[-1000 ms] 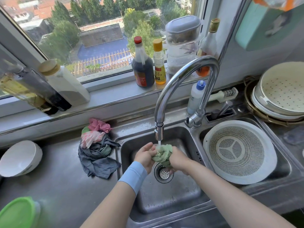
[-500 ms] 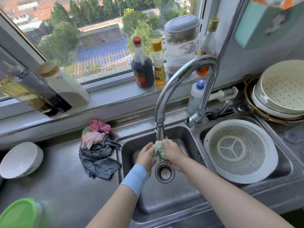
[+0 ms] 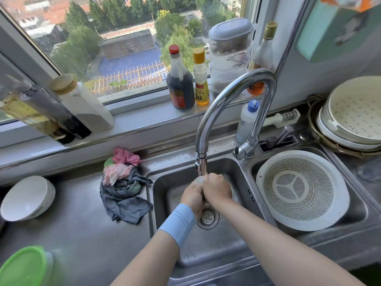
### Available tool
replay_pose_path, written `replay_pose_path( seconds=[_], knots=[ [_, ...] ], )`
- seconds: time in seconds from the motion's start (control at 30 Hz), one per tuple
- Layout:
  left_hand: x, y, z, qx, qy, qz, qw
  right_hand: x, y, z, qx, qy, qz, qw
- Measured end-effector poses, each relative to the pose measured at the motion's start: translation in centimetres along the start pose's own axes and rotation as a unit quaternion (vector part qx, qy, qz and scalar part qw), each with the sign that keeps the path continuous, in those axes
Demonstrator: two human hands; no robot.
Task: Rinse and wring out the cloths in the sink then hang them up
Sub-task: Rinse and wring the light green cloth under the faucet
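Hands pressed together in the left basin of the sink [image 3: 206,271], right under the faucet [image 3: 226,93] nozzle. Left hand [image 3: 192,196] and right hand [image 3: 217,189] are both curled, knuckles touching, clamped on the wet cloth [image 3: 198,179]. Only a pale, blurred scrap of it shows at the top between them; the rest is hidden inside the fists. Stream too blurred to make out. Step, as I judge it: squeezing while rinsing, one cloth of several.

Pile of cloths [image 3: 123,182], pink, pale and grey, lies on the counter against the basin's left rim, not yet rinsed by the look of it.

Risks from here:
- Fists sit very near the nozzle; water striking my knuckles may spray over the rim onto the counter and the pile.
- Grip is bunched rather than twisted; a loose end could slip out onto the drain strainer [image 3: 208,217] directly below and block it.
- Wristband [image 3: 178,223] on my left forearm is close to the wet; likely to soak.
- No rail or hook in view for hanging; a poorly wrung cloth would drip on the way there.
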State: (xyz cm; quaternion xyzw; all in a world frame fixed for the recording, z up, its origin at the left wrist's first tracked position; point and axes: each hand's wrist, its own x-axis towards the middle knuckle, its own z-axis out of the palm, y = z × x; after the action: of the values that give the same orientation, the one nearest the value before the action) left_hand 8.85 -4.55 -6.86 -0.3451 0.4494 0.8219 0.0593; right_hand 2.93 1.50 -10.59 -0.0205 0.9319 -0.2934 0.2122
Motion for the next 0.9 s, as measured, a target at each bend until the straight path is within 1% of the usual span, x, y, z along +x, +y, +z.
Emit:
replay_pose_path(
  seconds=[0.1, 0.17, 0.2, 0.3, 0.37, 0.43, 0.5, 0.57, 0.6, 0.63, 0.7, 0.73, 0.77, 0.83, 0.87, 0.9],
  knots=[
    [0.4, 0.8, -1.2, -0.046, 0.061, -0.016, 0.997, -1.2, -0.3, 0.9, -0.02, -0.056, -0.086, 0.994],
    [0.3, 0.6, -1.2, -0.038, 0.068, -0.025, 0.997, -1.4, -0.3, 0.6, -0.022, -0.054, -0.106, 0.993],
    [0.0, 0.3, -0.9, -0.028, 0.057, -0.022, 0.998, -1.0, -0.2, 0.1, -0.012, -0.044, -0.085, 0.995],
    [-0.7, -0.7, 0.3, 0.027, 0.002, 0.003, 1.0, 0.7, 0.6, -1.4, 0.028, -0.022, 0.029, 0.999],
    [-0.8, -0.8, 0.4, 0.07, -0.007, 0.017, 0.997, 1.2, 1.0, -1.7, 0.053, -0.025, 0.069, 0.996],
    [-0.7, -0.3, 0.0, 0.092, 0.011, 0.029, 0.995, 1.2, 1.3, -1.3, 0.14, -0.064, 0.084, 0.985],
    [-0.3, 0.0, -0.6, 0.09, 0.038, 0.023, 0.995, 0.7, 1.5, -0.7, 0.222, -0.116, 0.099, 0.963],
    [0.1, 0.2, -1.2, 0.073, 0.065, 0.0, 0.995, 0.1, 1.7, -0.7, 0.23, -0.138, 0.073, 0.961],
    [0.4, 0.3, -1.5, 0.066, 0.087, -0.011, 0.994, -0.2, 1.9, -0.5, 0.238, -0.133, 0.054, 0.961],
    [0.8, 0.3, -1.7, 0.067, 0.113, -0.02, 0.991, -0.5, 2.1, -0.4, 0.275, -0.137, 0.034, 0.951],
    [1.4, 0.6, -2.0, 0.099, 0.167, -0.023, 0.981, -1.4, 2.0, -0.3, 0.368, -0.163, -0.014, 0.915],
    [1.6, 0.7, -2.1, 0.13, 0.184, -0.02, 0.974, -1.7, 2.1, -0.1, 0.386, -0.169, -0.043, 0.906],
    [1.7, 0.8, -2.1, 0.166, 0.193, -0.015, 0.967, -1.8, 2.0, 0.1, 0.372, -0.17, -0.073, 0.91],
    [1.6, 0.7, -2.2, 0.215, 0.187, -0.019, 0.958, -1.9, 1.7, 0.5, 0.282, -0.151, -0.118, 0.94],
    [1.5, 0.5, -2.3, 0.209, 0.175, -0.024, 0.962, -1.8, 1.5, 0.4, 0.235, -0.13, -0.124, 0.955],
    [1.4, 0.2, -2.4, 0.183, 0.157, -0.023, 0.97, -1.7, 1.2, 0.3, 0.213, -0.111, -0.108, 0.965]
  ],
)
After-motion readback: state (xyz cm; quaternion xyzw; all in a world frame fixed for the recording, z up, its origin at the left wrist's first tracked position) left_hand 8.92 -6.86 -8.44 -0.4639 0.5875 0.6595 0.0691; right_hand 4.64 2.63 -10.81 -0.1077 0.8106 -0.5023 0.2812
